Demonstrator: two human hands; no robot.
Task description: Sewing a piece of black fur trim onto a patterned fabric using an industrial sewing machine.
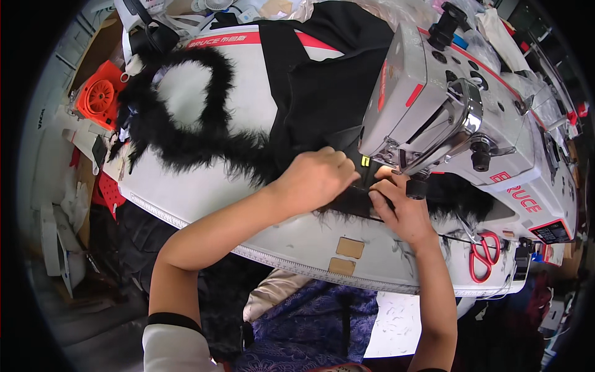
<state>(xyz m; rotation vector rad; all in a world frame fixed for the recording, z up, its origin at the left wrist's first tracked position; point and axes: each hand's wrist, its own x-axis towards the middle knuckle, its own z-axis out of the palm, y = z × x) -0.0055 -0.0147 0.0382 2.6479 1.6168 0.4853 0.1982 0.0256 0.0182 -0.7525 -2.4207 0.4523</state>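
Observation:
A white sewing machine stands at the right, its lit needle area just beyond my hands. Black fabric lies across the machine bed and runs under the needle area. My left hand is closed, its fingers pinching the near part of this fabric left of the needle. My right hand rests on the fabric close to the needle, thumb and forefinger apart; the machine head hides some of its fingers. A fluffy black feather trim loops over the table at the left and meets the fabric beside my left hand.
Red-handled scissors lie at the right of the white table. Two small tan pieces sit near its ruler edge. More black fluff is under the machine arm. An orange round-grilled object stands far left.

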